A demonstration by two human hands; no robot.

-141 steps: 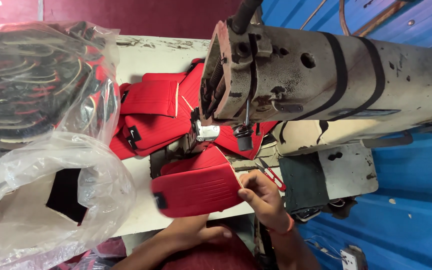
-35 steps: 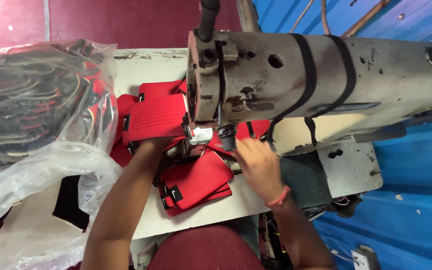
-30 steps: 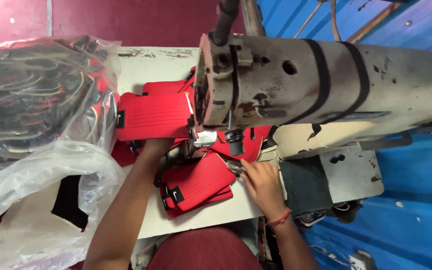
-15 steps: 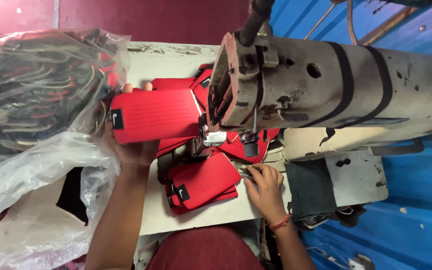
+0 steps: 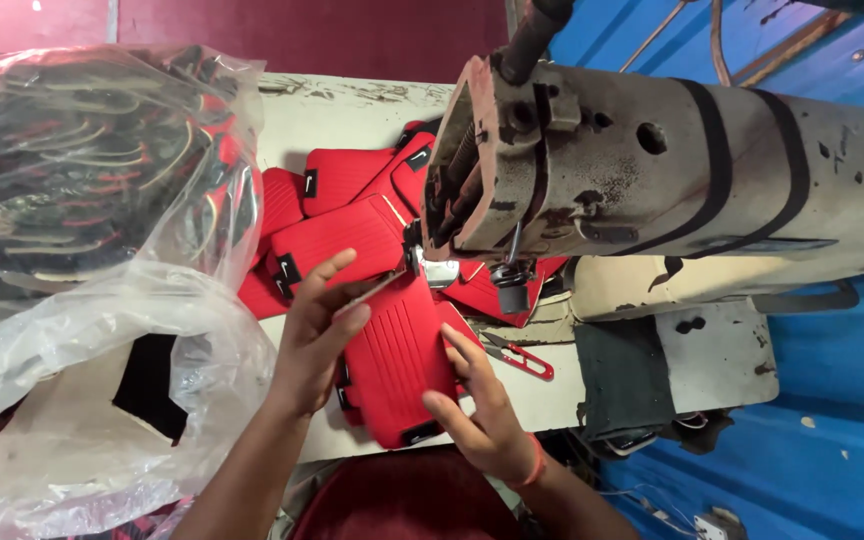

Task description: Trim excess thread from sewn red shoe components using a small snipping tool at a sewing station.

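A red ribbed padded piece (image 5: 400, 360) lies under the head of an old sewing machine (image 5: 652, 190), its far end near the presser foot (image 5: 439, 272). My left hand (image 5: 314, 335) rests on its left edge with the fingers spread, touching another red piece (image 5: 337, 240) behind. My right hand (image 5: 479, 405) grips the near right corner of the piece. More red pieces with small black tabs (image 5: 342, 178) are piled behind the needle area.
A large clear plastic bag (image 5: 82, 230) full of dark and red parts fills the left side. Red-handled thread snips (image 5: 517, 353) lie on the white table (image 5: 352, 115) right of the piece. A blue wall (image 5: 832, 420) is on the right.
My left hand has come down from the upper red piece onto the lower one. My right hand has shifted to the piece's near corner. The piece now lies lengthwise toward the needle.
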